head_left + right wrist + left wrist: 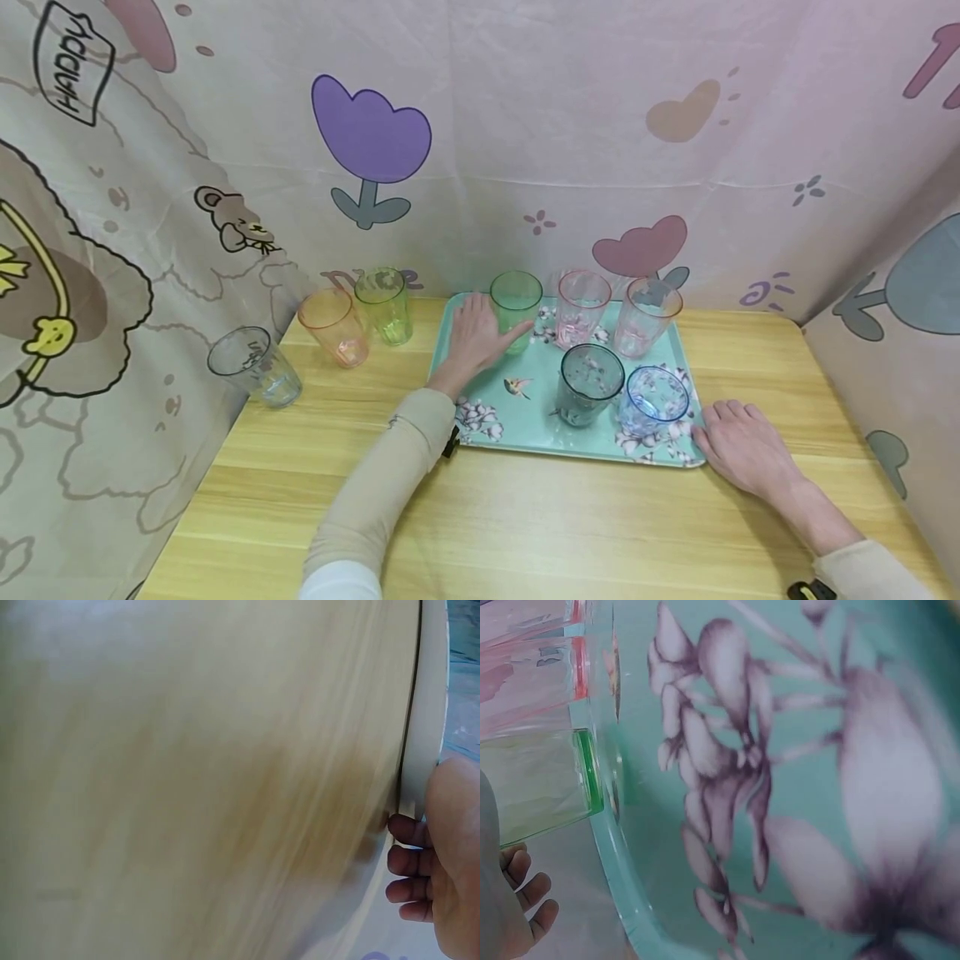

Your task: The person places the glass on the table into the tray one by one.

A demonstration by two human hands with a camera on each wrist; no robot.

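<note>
Standing upright on the tray, the green glass lies just right of the nearer left hand, whose loosely spread fingers show no grip, contact unclear.

Bench is free along the tray's front edge; bare run onto the tray left of the dark cup. Left grip blocks the left side, green cup right beside it. Two pink cups obstruct back right, blue cup front right, right grip by that corner.
</note>
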